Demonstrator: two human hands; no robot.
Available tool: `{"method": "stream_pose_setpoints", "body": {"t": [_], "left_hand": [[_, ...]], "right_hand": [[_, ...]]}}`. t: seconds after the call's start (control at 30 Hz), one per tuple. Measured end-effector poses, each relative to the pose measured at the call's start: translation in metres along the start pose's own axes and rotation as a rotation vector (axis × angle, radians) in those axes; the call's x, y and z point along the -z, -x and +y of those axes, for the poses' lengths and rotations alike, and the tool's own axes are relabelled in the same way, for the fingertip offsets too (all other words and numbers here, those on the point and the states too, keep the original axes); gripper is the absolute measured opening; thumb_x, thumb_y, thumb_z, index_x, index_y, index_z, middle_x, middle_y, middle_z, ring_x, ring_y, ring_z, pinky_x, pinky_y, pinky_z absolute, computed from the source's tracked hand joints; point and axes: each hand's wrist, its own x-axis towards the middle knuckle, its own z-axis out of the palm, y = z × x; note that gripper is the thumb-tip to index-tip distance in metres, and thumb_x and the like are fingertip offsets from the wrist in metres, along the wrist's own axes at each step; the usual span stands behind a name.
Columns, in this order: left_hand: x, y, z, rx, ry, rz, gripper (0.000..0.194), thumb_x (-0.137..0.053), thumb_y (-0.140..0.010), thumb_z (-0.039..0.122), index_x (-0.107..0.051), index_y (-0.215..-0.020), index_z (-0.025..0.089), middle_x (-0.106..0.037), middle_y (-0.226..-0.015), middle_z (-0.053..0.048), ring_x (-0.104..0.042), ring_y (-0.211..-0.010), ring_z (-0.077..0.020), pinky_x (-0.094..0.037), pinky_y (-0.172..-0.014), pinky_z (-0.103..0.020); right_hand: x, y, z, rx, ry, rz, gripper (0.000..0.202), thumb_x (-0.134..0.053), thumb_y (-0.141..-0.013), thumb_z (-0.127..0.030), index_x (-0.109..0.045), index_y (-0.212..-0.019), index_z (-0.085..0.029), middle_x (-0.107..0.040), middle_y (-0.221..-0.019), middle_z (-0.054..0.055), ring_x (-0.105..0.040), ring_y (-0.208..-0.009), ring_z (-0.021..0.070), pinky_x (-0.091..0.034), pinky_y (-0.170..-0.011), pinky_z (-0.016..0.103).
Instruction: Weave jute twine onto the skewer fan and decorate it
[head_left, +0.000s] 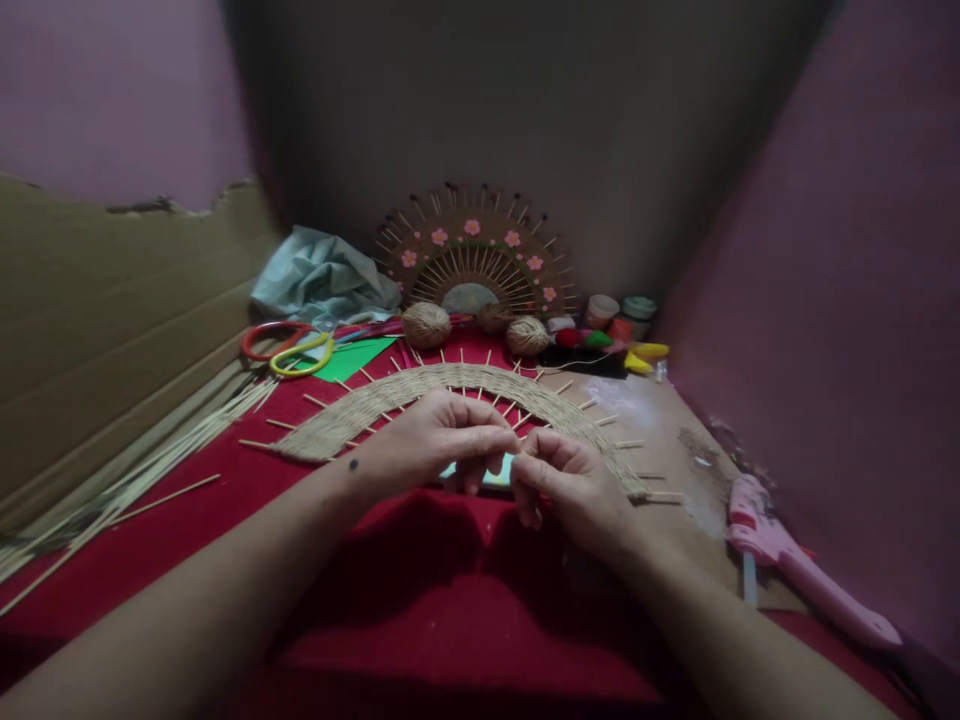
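The woven arch (pixel 450 376) looks like rough matt twine, its sticks (pixel 259 444) bare wood, the glue gun (pixel 810 577) smooth plastic.

Dim light; mauve walls (pixel 832 300) flank a dark grey wall (pixel 517 100).

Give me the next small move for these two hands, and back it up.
I'd ease the right hand slightly aside, with the left hand steady: they come together close in front of the woven band, partly covering the pale blue piece, and whatever lies between them is too small to make out.
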Motion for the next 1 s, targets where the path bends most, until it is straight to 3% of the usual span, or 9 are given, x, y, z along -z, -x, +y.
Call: {"method": "stream_pose_setpoints", "body": {"t": [0.2, 0.4, 0.47, 0.67, 0.8, 1.0], "left_hand": [[-0.001, 0.004, 0.006, -0.014, -0.13, -0.002, 0.014, -0.057, -0.08, 0.024, -0.066, -0.082, 0.013, -0.058, -0.053, 0.003, -0.049, -0.043, -0.005, -0.036, -0.042, -0.014], [-0.011, 0.0, -0.003, -0.014, -0.171, 0.021, 0.008, -0.056, -0.078, 0.019, -0.058, -0.074, 0.013, -0.06, -0.053, 0.003, -0.052, -0.042, -0.0063, -0.039, -0.04, -0.015], [-0.013, -0.002, -0.005, -0.008, -0.081, 0.059, 0.008, -0.056, -0.078, 0.02, -0.055, -0.074, 0.013, -0.059, -0.051, 0.003, -0.052, -0.039, -0.0067, -0.04, -0.039, -0.016], [-0.012, -0.006, 0.001, -0.027, 0.09, 0.183, 0.019, -0.056, -0.081, 0.029, -0.053, -0.072, 0.013, -0.058, -0.054, 0.002, -0.054, -0.042, -0.008, -0.042, -0.039, -0.018], [-0.01, -0.006, 0.001, -0.044, 0.022, 0.188, 0.022, -0.057, -0.081, 0.031, -0.056, -0.071, 0.012, -0.055, -0.052, 0.003, -0.051, -0.043, -0.007, -0.042, -0.041, -0.018], [-0.015, -0.01, -0.008, 0.0, -0.039, 0.193, 0.021, -0.06, -0.078, 0.026, -0.064, -0.091, 0.011, -0.061, -0.062, 0.001, -0.05, -0.045, -0.0066, -0.04, -0.041, -0.017]], "right_hand": [[-0.002, 0.001, 0.002, -0.003, 0.174, 0.062, 0.026, -0.057, -0.082, -0.037, -0.048, -0.065, -0.019, -0.051, -0.047, -0.006, -0.043, -0.039, 0.0063, -0.031, -0.04, 0.02], [-0.001, 0.003, 0.01, 0.139, 0.489, 0.149, 0.023, -0.056, -0.083, -0.029, -0.052, -0.064, -0.018, -0.052, -0.051, -0.004, -0.044, -0.048, 0.007, -0.034, -0.048, 0.022], [0.0, 0.001, 0.011, 0.119, 0.373, 0.158, 0.023, -0.058, -0.083, -0.031, -0.051, -0.065, -0.018, -0.052, -0.051, -0.004, -0.044, -0.046, 0.0066, -0.034, -0.046, 0.021], [0.006, -0.01, 0.008, -0.076, -0.348, 0.057, 0.023, -0.064, -0.075, -0.038, -0.056, -0.075, -0.017, -0.059, -0.057, -0.003, -0.054, -0.042, 0.0084, -0.039, -0.038, 0.02], [0.01, -0.012, 0.005, -0.107, -0.456, 0.089, 0.02, -0.071, -0.069, -0.031, -0.059, -0.075, -0.016, -0.059, -0.057, -0.004, -0.052, -0.041, 0.0063, -0.039, -0.039, 0.018], [0.007, -0.012, 0.008, -0.1, -0.379, 0.197, 0.023, -0.075, -0.065, -0.032, -0.062, -0.071, -0.015, -0.058, -0.051, -0.004, -0.046, -0.038, 0.0047, -0.035, -0.037, 0.016]]}}
